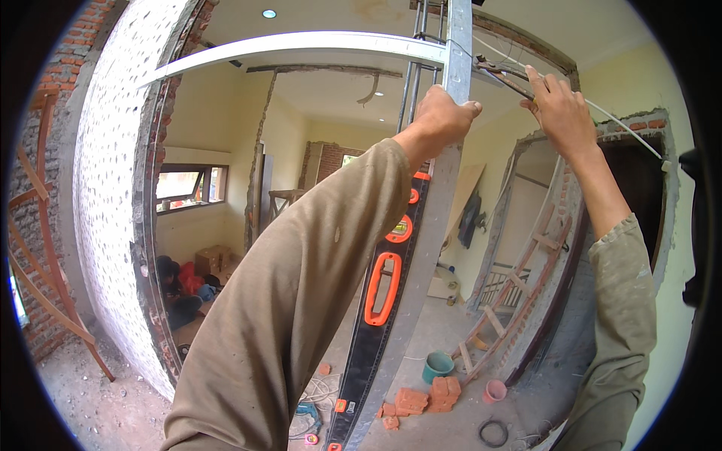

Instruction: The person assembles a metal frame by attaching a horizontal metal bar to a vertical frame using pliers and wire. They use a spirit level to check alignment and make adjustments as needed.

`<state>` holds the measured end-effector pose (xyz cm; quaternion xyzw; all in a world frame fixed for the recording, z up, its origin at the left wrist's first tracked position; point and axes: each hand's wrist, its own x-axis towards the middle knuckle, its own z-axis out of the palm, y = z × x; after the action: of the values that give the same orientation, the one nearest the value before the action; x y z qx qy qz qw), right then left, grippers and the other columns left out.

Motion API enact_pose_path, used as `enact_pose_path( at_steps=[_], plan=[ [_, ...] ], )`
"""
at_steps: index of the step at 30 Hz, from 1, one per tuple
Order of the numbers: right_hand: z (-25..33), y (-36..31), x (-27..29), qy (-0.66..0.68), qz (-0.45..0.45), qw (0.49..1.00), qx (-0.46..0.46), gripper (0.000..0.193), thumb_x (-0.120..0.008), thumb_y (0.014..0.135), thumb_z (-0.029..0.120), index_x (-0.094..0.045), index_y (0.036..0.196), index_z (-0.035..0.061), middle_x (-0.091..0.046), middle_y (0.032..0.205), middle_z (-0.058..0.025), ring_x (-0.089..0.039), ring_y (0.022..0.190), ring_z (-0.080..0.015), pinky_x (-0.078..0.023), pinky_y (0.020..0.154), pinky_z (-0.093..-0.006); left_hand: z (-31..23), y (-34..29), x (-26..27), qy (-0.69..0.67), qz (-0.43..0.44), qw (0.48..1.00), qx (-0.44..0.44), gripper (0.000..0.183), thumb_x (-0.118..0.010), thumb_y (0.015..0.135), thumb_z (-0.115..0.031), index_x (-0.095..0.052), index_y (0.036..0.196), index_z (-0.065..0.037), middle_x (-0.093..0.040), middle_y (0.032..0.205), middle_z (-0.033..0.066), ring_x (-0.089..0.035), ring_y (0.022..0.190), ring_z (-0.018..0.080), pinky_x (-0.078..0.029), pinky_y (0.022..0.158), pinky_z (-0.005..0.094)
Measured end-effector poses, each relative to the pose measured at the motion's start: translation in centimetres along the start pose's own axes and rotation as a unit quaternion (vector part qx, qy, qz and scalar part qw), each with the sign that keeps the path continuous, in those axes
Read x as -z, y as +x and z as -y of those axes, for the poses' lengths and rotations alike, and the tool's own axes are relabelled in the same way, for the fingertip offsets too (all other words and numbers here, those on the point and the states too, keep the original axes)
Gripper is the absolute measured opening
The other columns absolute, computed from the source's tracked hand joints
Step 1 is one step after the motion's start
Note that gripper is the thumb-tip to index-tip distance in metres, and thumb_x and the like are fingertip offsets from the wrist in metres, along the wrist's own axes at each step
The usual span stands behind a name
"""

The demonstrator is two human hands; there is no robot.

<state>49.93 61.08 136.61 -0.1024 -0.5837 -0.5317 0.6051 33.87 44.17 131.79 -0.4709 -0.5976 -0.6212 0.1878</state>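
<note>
My left hand [444, 120] is wrapped round an upright metal profile [458, 64] high in front of me, its thumb pointing right. A pale horizontal bar [316, 45] meets that upright just above the hand. Thin steel rods [411, 83] run behind the joint, with wire around them. My right hand [562, 116] is closed on the handles of dark pliers [505, 81], whose jaws are near the wire right of the upright. Beneath my left hand, a long black spirit level [361, 368] with orange grips stands along the upright; my left sleeve covers part of it.
Below right are a green bucket [438, 366], orange bricks [427, 398], a pink pail [494, 391] and a black coil [493, 434]. A wooden ladder [519, 283] leans near the right doorway. A white wall [113, 188] stands left. A person [180, 293] is low beyond it.
</note>
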Motion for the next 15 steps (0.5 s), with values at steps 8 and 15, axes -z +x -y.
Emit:
enact_pose_path(
  at_steps=[8,15],
  plan=[
    [-0.2,0.1,-0.1,-0.010,0.004,1.000,0.006,0.056,-0.062,0.095,0.039,-0.052,0.143,0.0134,-0.064,0.106,-0.0066,-0.065,0.097,-0.0260,-0.052,0.077,-0.0451,0.2,0.1,-0.1,0.002,0.003,1.000,-0.006,0.064,-0.071,0.093,-0.033,-0.045,0.134,0.009,-0.057,0.133,0.0280,-0.059,0.124,0.0385,-0.052,0.099,0.0448],
    [-0.4,0.7,0.9,0.015,0.008,1.000,-0.003,0.049,-0.063,0.095,0.037,-0.057,0.136,0.0126,-0.065,0.101,-0.0108,-0.068,0.095,-0.0318,-0.054,0.077,-0.0488,0.3,0.1,-0.4,-0.009,-0.008,1.000,-0.014,0.064,-0.070,0.094,-0.032,-0.045,0.135,0.010,-0.056,0.135,0.0277,-0.058,0.125,0.0398,-0.051,0.100,0.0452]
  ],
)
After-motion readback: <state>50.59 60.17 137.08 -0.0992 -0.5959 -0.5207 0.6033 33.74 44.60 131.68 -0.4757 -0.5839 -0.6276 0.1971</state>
